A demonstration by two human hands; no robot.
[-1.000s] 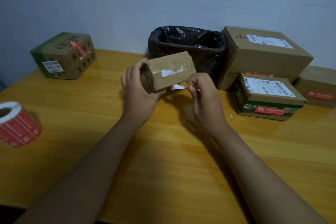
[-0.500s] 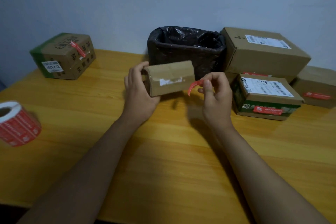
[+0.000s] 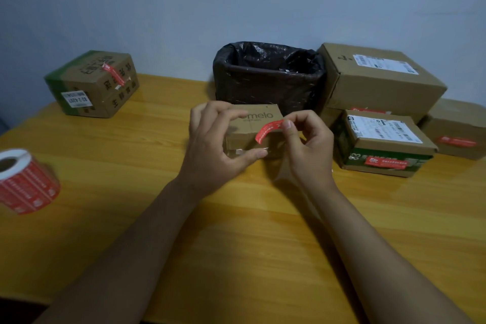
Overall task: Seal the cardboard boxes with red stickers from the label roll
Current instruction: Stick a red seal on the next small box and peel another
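**Sticker poised over the small box**

At the centre of the frame the left hand gripped a small cardboard box, its fingers curled over the top and thumb under the front edge. The right hand pinched one end of a curled red sticker just above the box's top edge; it did not look pressed down yet. Three boxes at right and the box at upper left already showed red stickers, so most sealing seemed done. The label roll lay on the worktop at the left edge, well apart from both hands.
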